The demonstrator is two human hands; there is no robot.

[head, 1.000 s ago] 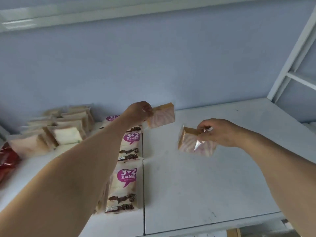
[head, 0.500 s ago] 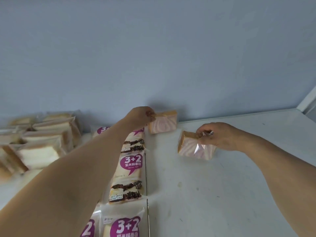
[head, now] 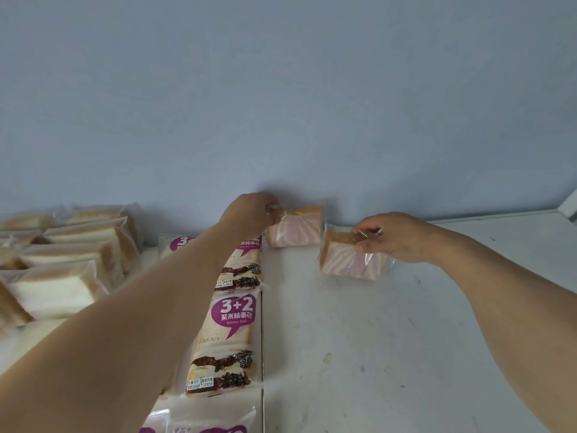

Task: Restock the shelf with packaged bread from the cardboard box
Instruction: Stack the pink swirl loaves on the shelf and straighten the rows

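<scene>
Two clear-wrapped pink-and-white swirl bread packs are on the white shelf [head: 390, 339]. My left hand [head: 249, 214] grips the wrapper end of the far pack [head: 296, 228], which rests on the shelf against the blue back wall. My right hand [head: 393, 237] pinches the wrapper top of the near pack [head: 349, 260], which sits tilted on the shelf just right of the first. The cardboard box is out of view.
A row of "3+2" purple-label bread packs [head: 232, 323] runs front to back left of the shelf seam. Several white sliced-bread packs [head: 62, 267] are stacked at the far left. A white shelf upright [head: 569, 204] shows at the right edge.
Both hands lowered and pushed their packs toward the back wall; the left pack went from held in the air to resting on the shelf. The camera moved closer and tilted down.
</scene>
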